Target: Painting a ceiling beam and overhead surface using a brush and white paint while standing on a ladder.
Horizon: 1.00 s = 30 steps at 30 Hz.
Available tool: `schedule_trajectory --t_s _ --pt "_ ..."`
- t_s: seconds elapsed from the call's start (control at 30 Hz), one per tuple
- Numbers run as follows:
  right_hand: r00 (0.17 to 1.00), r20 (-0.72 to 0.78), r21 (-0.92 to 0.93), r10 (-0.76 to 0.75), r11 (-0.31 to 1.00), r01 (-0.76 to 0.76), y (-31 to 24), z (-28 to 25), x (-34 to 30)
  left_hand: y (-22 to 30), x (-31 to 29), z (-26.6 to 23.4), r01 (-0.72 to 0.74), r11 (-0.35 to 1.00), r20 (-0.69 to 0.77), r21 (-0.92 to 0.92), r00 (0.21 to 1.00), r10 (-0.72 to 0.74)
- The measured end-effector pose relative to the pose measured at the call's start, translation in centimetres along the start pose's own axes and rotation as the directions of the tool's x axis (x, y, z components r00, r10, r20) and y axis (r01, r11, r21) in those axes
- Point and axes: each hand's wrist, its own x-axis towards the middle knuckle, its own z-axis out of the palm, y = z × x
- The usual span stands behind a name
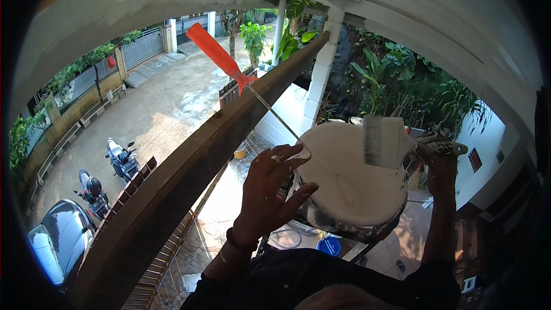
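Observation:
My right hand (pixel 438 165) is closed around the handle of a wide flat paintbrush (pixel 391 142). The brush's grey-white bristles point left, above a round paint bucket (pixel 372 232) with a dark, stained outer wall. Off-white paint (pixel 338 178) fills the bucket close to its rim. At the bucket's left rim is my left hand (pixel 274 186), thumb and fingers apart, with white paint on the fingers. A paint roller frame (pixel 215 51), with an orange handle and thin metal rod, slants across a beam down to the bucket. Its lower end lies beside my left fingertips; contact is unclear.
The dark wooden beam (pixel 189 166) runs diagonally on my left, high above a yard. Pale roof panels (pixel 436 34) arch overhead, and a white post (pixel 319 80) stands ahead. Far below are motorbikes (pixel 121 159), a car (pixel 62 238) and a blue lid (pixel 328 245).

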Motion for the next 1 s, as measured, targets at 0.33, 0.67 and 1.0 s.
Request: schedule_trajectory --t_s 0.33,0.67,1.0 --pt "0.991 0.127 -0.267 0.028 0.964 0.007 1.9 2.2 -2.0 0.6 -0.1 -2.3 0.012 0.975 -0.12 0.221 0.993 0.015" --pt "0.958 -0.198 0.054 -0.207 0.974 0.221 -1.6 0.9 2.8 -2.5 0.9 -8.2 0.362 0.749 -0.601 0.555 0.797 0.06" --pt "0.209 0.593 -0.417 -0.778 -0.075 0.906 -4.4 14.2 18.3 -4.1 1.4 -7.3 0.52 0.511 -0.576 0.685 0.815 -0.056"
